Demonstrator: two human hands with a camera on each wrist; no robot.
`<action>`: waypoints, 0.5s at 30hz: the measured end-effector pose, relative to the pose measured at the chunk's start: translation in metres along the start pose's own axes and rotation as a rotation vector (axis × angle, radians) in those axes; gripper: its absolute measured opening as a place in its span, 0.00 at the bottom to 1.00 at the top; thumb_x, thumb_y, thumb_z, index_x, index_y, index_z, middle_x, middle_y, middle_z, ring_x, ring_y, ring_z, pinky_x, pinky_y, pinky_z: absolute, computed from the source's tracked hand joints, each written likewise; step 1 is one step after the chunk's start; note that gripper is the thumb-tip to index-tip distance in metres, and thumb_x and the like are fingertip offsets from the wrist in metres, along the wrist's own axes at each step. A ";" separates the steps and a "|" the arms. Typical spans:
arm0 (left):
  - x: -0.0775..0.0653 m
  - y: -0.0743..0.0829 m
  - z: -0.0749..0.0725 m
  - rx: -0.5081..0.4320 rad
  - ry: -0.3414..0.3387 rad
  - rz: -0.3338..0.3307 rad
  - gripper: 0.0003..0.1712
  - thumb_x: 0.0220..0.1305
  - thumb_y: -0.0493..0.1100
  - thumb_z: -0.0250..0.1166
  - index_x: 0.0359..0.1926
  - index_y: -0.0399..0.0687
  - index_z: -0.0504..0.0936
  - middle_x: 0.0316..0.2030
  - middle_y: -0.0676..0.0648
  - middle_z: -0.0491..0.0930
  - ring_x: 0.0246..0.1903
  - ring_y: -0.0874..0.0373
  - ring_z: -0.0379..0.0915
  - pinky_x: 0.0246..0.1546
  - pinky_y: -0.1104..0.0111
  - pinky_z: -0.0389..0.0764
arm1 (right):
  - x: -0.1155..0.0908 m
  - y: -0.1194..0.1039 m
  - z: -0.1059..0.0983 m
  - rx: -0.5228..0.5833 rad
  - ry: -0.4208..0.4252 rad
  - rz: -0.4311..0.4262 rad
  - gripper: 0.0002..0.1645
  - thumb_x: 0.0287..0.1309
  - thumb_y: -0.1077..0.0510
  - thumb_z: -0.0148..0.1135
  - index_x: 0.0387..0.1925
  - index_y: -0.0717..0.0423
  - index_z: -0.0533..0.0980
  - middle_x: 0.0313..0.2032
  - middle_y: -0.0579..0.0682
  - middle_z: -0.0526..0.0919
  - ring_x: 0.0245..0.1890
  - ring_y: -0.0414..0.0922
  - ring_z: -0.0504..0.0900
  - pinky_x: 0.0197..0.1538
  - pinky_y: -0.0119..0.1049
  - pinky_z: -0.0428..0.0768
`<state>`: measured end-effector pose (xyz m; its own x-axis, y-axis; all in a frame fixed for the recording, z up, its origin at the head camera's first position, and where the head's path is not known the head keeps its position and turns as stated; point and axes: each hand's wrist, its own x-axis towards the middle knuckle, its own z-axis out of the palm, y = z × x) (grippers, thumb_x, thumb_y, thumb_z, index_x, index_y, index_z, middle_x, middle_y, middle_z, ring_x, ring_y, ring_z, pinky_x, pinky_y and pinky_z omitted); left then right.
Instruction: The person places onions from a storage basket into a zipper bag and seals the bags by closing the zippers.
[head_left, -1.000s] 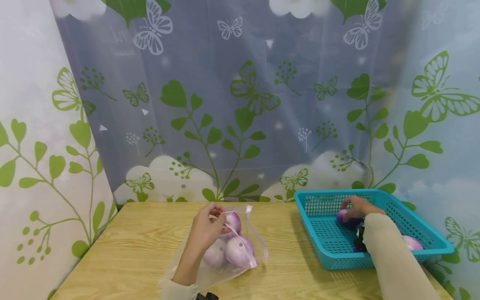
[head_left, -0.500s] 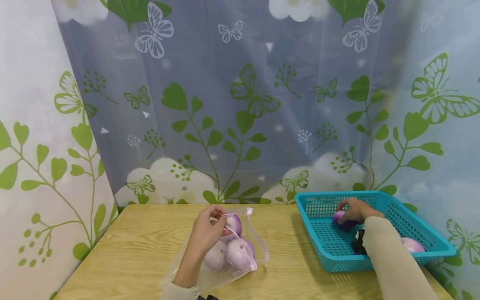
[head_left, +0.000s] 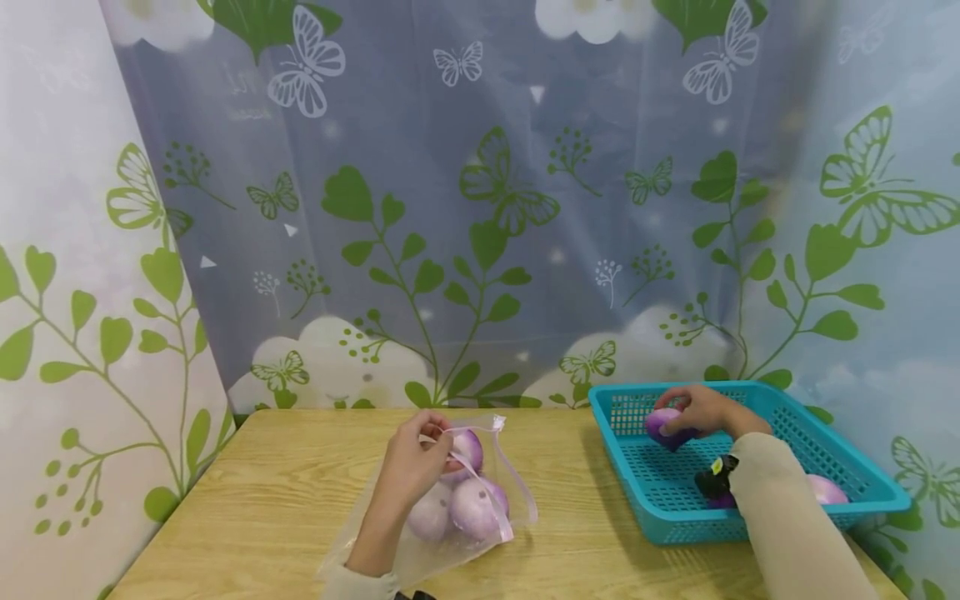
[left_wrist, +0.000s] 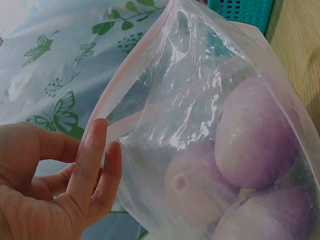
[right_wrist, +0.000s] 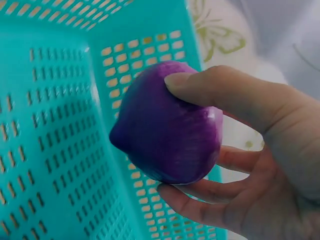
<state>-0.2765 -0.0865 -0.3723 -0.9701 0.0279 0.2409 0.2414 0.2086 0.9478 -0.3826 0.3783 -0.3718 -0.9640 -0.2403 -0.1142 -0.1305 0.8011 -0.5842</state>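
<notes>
In the head view my left hand (head_left: 412,457) pinches the mouth of a clear zip bag (head_left: 382,546) lying on the table. The left wrist view shows my fingers at the pink zip strip of the bag (left_wrist: 150,100), its mouth parted. Three purple-and-white onions (head_left: 476,505) are inside it. My right hand (head_left: 707,410) grips another purple onion (head_left: 664,428), held inside the teal basket above its floor. In the right wrist view the thumb lies over the onion (right_wrist: 167,132), the fingers behind it, its pointed end facing away from the palm.
The teal basket (head_left: 693,528) stands at the right of the wooden table (head_left: 292,492). A pale onion (head_left: 827,490) lies in its right corner; another purple one (head_left: 722,502) is partly hidden by the right wrist camera (head_left: 716,479). A patterned curtain (head_left: 405,167) hangs behind.
My right hand has lifted the onion off the basket floor and moved it slightly left. My left hand and the bag have stayed in place.
</notes>
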 end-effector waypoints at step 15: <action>-0.001 -0.001 0.000 0.006 0.004 0.004 0.07 0.68 0.30 0.58 0.45 0.30 0.78 0.36 0.42 0.75 0.27 0.57 0.83 0.31 0.64 0.93 | -0.005 -0.036 0.000 0.029 -0.008 -0.152 0.32 0.54 0.55 0.77 0.59 0.61 0.79 0.56 0.66 0.81 0.47 0.50 0.82 0.42 0.38 0.88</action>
<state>-0.2752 -0.0872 -0.3731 -0.9691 0.0250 0.2452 0.2448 0.2145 0.9455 -0.3731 0.3503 -0.3505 -0.9318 -0.3618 -0.0293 -0.2675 0.7389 -0.6184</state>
